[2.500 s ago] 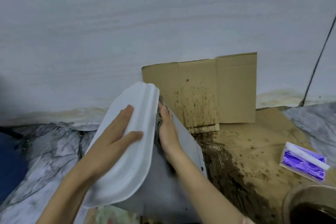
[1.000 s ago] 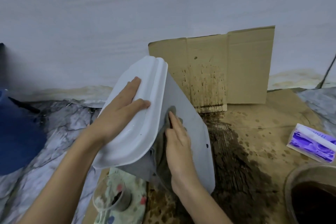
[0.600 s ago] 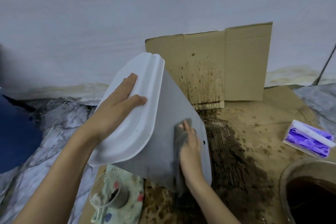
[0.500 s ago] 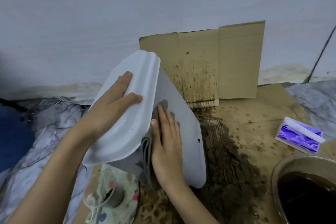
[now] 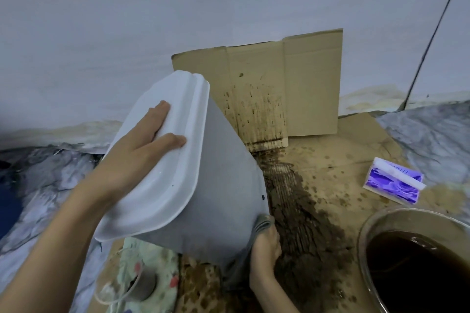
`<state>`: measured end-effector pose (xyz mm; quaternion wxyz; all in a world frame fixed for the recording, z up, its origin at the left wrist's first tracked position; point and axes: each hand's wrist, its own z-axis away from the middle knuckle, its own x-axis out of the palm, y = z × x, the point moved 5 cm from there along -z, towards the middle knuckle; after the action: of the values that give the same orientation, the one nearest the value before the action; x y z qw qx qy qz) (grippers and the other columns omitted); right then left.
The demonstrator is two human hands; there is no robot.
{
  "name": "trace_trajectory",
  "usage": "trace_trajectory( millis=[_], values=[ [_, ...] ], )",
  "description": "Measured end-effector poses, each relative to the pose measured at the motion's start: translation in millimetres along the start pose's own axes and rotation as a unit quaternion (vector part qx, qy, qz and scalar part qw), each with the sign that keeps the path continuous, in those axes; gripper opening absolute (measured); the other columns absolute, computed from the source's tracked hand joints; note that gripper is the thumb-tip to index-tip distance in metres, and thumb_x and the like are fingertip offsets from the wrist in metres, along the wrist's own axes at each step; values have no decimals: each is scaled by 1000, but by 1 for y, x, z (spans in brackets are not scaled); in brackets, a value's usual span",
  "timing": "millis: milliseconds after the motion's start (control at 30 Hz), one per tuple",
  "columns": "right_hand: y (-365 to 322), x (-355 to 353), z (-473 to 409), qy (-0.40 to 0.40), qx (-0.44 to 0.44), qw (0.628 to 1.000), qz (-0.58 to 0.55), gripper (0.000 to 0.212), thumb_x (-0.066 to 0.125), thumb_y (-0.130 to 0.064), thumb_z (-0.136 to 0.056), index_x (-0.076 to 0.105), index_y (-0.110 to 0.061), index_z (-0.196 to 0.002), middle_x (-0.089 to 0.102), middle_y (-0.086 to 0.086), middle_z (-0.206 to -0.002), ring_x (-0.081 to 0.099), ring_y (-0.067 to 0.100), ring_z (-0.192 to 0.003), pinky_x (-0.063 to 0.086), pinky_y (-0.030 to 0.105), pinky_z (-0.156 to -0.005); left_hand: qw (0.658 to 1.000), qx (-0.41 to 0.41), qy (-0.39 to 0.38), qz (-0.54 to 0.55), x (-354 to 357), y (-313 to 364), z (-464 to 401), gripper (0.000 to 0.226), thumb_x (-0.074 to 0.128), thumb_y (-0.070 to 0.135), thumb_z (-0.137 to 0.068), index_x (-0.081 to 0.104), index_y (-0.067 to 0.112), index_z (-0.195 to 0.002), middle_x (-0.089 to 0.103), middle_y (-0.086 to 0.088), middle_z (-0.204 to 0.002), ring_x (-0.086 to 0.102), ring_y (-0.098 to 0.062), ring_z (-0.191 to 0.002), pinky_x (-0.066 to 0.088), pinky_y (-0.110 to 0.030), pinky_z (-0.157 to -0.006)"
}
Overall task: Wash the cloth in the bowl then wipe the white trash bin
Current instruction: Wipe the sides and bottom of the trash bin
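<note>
The white trash bin [image 5: 218, 185] stands tilted on wet cardboard, its lid facing me. My left hand [image 5: 142, 147] lies flat on the lid [image 5: 162, 180], fingers straight, steadying it. My right hand [image 5: 264, 249] grips the grey cloth [image 5: 262, 223] at the bin's lower right corner, pressing it against the bin's side near the base. Much of the cloth is hidden behind the bin and my hand. The bowl [image 5: 417, 262] with dark brown water sits at the lower right.
A stained cardboard sheet [image 5: 279, 89] leans on the wall behind; more soaked cardboard [image 5: 330, 165] covers the floor. A purple-and-white packet [image 5: 391, 180] lies right. A patterned cloth with a small cup [image 5: 142, 284] is at the bottom left. A black cable [image 5: 432, 33] runs up the wall.
My right hand has slid the cloth down the bin's side from its middle to the lower right corner. My left hand stays on the lid.
</note>
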<state>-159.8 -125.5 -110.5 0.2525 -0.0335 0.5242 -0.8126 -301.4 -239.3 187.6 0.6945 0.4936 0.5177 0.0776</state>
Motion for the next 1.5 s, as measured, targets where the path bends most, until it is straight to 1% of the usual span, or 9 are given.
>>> trace_trajectory(
  millis=[67, 167, 400, 567, 667, 767, 933, 1200, 1500],
  values=[
    [-55, 1, 36, -27, -99, 995, -12, 50, 23, -38, -97, 39, -19, -141, 32, 1, -153, 28, 20, -140, 22, 26, -115, 1000, 2, -1, 2, 1, 1, 0, 62, 56, 45, -87, 26, 55, -141, 16, 44, -143, 18, 14, -131, 17, -23, -107],
    [-137, 13, 68, -133, -217, 966, 42, 52, 14, -58, -97, 22, -44, -146, 13, -27, -152, 2, 2, -144, 2, 37, -120, 1000, 2, 0, 1, 0, 0, 2, 62, 56, 42, -87, 26, 56, -140, 15, 46, -142, 17, 16, -132, 16, -24, -112],
    [-239, 78, -8, -208, -295, 932, 11, 50, 15, -59, -96, 20, -48, -145, 17, -14, -158, 9, 16, -146, 9, 52, -116, 1000, -3, -11, -3, -2, -1, 1, 72, 65, 48, -79, 26, 59, -138, 16, 51, -139, 16, 17, -135, 16, -26, -114],
    [-148, 77, -115, -171, -155, 973, -9, 47, 28, -45, -97, 43, -30, -139, 45, 0, -143, 39, 24, -135, 31, 46, -111, 1000, 3, -3, 3, 0, 5, 4, 62, 56, 39, -88, 26, 55, -140, 16, 46, -143, 17, 16, -134, 16, -20, -109],
    [-20, 65, -163, -147, 0, 989, -26, 70, 36, -81, -78, 55, -36, -127, 58, 0, -129, 53, 30, -119, 43, 49, -101, 1000, 5, -1, -4, 4, 11, 4, 62, 55, 39, -89, 26, 51, -142, 15, 42, -145, 16, 15, -133, 14, -18, -107],
    [69, 58, -156, -118, 35, 992, -36, 93, 35, -101, -49, 49, -52, -128, 53, -5, -137, 49, 28, -123, 36, 55, -104, 1000, 6, -1, -14, 7, 16, 4, 63, 54, 41, -89, 24, 49, -144, 13, 41, -146, 15, 15, -130, 14, -22, -109],
    [-57, 20, -22, -183, -70, 973, -118, 61, 43, -85, -64, 40, -65, -122, 33, -18, -151, 24, 13, -143, 26, 50, -115, 999, 3, -7, -35, 13, 25, 7, 64, 52, 42, -91, 21, 45, -146, 11, 36, -149, 11, 12, -135, 11, -24, -113],
    [-212, 4, 82, -340, -175, 884, -268, 39, 39, -56, -95, 51, -47, -131, 55, -14, -135, 54, 9, -123, 45, 40, -102, 997, 18, -19, -66, 24, 34, 3, 65, 50, 41, -93, 17, 39, -149, 8, 29, -154, 6, 7, -142, 7, -28, -119],
    [-204, -53, 117, -59, -319, 910, -258, 32, 39, -40, -95, 60, -35, -117, 64, -18, -106, 59, -1, -103, 47, 20, -91, 998, 31, -25, -43, 37, 37, -1, 49, 21, 44, -101, 18, 35, -148, 9, 34, -145, 6, 17, -132, 1, -9, -105]
  ],
)
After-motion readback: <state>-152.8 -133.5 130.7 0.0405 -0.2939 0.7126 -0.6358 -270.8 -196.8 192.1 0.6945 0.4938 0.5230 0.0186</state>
